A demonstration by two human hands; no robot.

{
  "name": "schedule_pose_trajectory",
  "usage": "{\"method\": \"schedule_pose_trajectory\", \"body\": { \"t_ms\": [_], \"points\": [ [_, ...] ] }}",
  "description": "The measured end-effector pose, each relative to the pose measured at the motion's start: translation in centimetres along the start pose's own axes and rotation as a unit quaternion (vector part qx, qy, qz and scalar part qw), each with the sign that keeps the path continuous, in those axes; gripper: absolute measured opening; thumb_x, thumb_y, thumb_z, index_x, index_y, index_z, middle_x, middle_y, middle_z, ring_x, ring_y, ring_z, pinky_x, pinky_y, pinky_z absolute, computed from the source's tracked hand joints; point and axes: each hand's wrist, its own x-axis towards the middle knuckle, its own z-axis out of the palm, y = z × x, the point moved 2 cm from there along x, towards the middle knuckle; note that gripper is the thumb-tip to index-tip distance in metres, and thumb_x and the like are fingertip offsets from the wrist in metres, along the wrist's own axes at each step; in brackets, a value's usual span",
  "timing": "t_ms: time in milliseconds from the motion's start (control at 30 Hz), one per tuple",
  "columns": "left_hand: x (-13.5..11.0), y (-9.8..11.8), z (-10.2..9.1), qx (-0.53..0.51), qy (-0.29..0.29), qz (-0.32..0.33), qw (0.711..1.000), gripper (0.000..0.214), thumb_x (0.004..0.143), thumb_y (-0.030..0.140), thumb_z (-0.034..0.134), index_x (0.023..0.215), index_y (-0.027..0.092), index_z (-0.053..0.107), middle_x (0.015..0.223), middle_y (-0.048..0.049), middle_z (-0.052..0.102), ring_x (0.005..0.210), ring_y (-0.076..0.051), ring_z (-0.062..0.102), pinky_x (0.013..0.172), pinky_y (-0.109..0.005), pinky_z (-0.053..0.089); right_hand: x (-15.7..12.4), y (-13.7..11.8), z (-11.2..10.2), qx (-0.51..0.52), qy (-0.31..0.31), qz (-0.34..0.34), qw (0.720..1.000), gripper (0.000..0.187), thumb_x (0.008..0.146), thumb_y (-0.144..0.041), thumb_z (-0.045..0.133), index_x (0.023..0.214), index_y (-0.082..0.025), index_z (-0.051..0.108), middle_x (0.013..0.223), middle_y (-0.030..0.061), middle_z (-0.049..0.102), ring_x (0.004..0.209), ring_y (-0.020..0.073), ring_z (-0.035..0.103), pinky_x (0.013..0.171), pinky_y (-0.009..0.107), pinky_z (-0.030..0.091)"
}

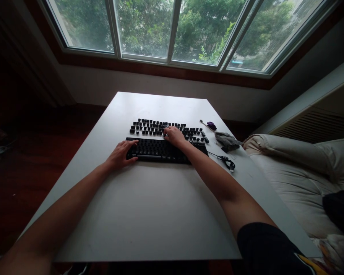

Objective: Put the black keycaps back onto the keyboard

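Observation:
A black keyboard (157, 149) lies flat on the white table (149, 214). My left hand (121, 154) rests at its left end, fingers apart, the thumb along the near edge and the fingertips on the upper left corner. Behind the keyboard, loose black keycaps (147, 128) are spread in rows. My right hand (174, 135) reaches over the keyboard into these rows, its fingers bent together and pointing down among the keycaps. Whatever may be between those fingertips is too small to make out.
Right of the keyboard lies its coiled cable (227, 162). Farther back are a grey cloth (227, 140), a purple item (211, 125) and a thin brush-like stick (205, 124). A pale sofa (283, 172) stands along the right side; a window (172, 30) is beyond the table.

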Motion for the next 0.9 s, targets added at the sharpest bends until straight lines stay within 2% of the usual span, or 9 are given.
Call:
{"method": "schedule_pose_trajectory", "body": {
  "t_ms": [233, 367, 467, 667, 900],
  "points": [
    [0.0, 0.0, -0.1, 0.001, -0.001, 0.002, 1.0, 0.074, 0.085, 0.039, 0.067, 0.151, 0.03, 0.036, 0.135, -0.0075, 0.059, 0.123, -0.031, 0.053, 0.11, -0.05, 0.038, -0.3, -0.3, -0.2, -0.015, 0.03, -0.001, 0.999, 0.012, 0.09, -0.018, 0.065, 0.101, -0.017, 0.07, 0.106, 0.0104, 0.065, 0.103, 0.0239, 0.054, 0.089, 0.032, 0.043],
    [0.0, 0.0, -0.2, -0.002, 0.0, -0.003, 1.0, 0.073, 0.085, 0.039, 0.067, 0.151, 0.03, 0.036, 0.135, -0.0077, 0.059, 0.123, -0.031, 0.053, 0.109, -0.05, 0.038, -1.3, -1.1, -1.3, 0.022, 0.032, 0.002, 0.999, 0.011, 0.091, -0.02, 0.064, 0.099, -0.016, 0.071, 0.102, 0.0094, 0.065, 0.099, 0.0225, 0.056, 0.088, 0.031, 0.043],
    [-0.1, 0.0, -0.2, -0.006, -0.003, -0.009, 1.0, 0.073, 0.085, 0.04, 0.067, 0.151, 0.03, 0.037, 0.136, -0.008, 0.058, 0.124, -0.032, 0.052, 0.109, -0.051, 0.038, -2.8, -2.4, -2.5, 0.072, 0.031, -0.033, 0.996, 0.012, 0.092, -0.021, 0.064, 0.101, -0.017, 0.071, 0.102, 0.008, 0.065, 0.096, 0.0205, 0.058, 0.086, 0.03, 0.042],
    [-0.1, -0.1, 0.0, -0.006, 0.0, -0.008, 1.0, 0.074, 0.085, 0.04, 0.067, 0.151, 0.03, 0.037, 0.135, -0.0079, 0.059, 0.123, -0.032, 0.053, 0.11, -0.051, 0.037, -6.5, -5.1, -4.6, 0.118, -0.014, -0.101, 0.988, 0.011, 0.088, -0.021, 0.066, 0.097, -0.016, 0.071, 0.097, 0.0066, 0.066, 0.094, 0.0195, 0.058, 0.082, 0.028, 0.041],
    [-0.1, 0.0, 0.1, -0.001, 0.001, -0.003, 1.0, 0.073, 0.085, 0.04, 0.067, 0.151, 0.029, 0.037, 0.134, -0.0081, 0.059, 0.123, -0.032, 0.053, 0.109, -0.05, 0.038, -7.7, -6.2, -4.6, 0.085, -0.064, -0.141, 0.984, 0.011, 0.085, -0.021, 0.068, 0.094, -0.016, 0.072, 0.099, 0.0076, 0.068, 0.091, 0.02, 0.059, 0.081, 0.028, 0.041]
  ]
}}
